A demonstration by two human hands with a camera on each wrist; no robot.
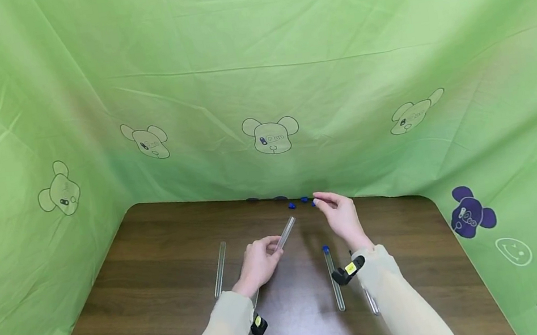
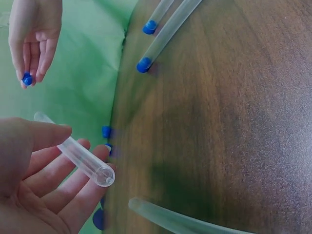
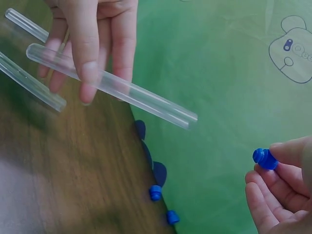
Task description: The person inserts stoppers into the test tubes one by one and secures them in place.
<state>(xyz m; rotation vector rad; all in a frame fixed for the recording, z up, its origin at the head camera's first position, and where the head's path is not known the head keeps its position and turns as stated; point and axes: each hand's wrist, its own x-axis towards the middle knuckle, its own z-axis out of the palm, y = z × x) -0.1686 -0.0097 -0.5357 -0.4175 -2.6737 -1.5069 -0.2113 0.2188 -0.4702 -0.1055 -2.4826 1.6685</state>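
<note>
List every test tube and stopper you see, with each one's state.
Held test tube: unstoppered, gripped in left hand
Held stopper: unfitted, pinched in right hand
Two right-side test tubes: stoppered, flat on table
Two left-side test tubes: unstoppered at far ends, flat on table
Two loose stoppers: unfitted, at table's far edge

The head view looks forward and down; close wrist views share the held tube (image 3: 141,98).
</note>
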